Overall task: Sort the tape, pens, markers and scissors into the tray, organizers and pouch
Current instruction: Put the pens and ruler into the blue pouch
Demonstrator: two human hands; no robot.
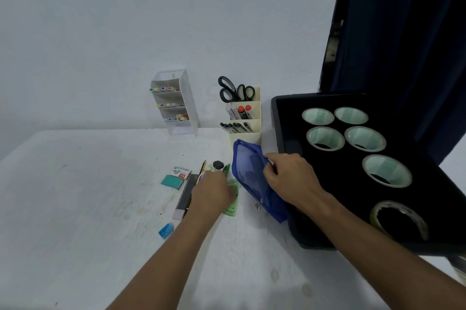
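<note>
My right hand (pixel 290 178) grips the upper edge of the blue mesh pouch (pixel 253 171) and holds it upright beside the black tray (pixel 285 120). Several tape rolls (pixel 325 138) lie in the tray. My left hand (pixel 213 191) is blurred, with its fingers bent down over small items left of the pouch. Its fingertips are hidden, and a pale bit shows at their tip. A green plastic piece (pixel 232 206) lies partly under that hand. Scissors (pixel 233 91), markers and pens stand in the cream organizer (pixel 254 133). Coloured markers fill the white tiered organizer (pixel 187 107).
Loose on the white table (pixel 75 196) are a teal box (pixel 172 181), a small staples box (pixel 181 173), a dark flat ruler-like strip (pixel 187 191), a pencil (pixel 202 167), a black lump (pixel 218 164) and a blue sharpener (pixel 166 230). A dark curtain (pixel 403 32) hangs at the right.
</note>
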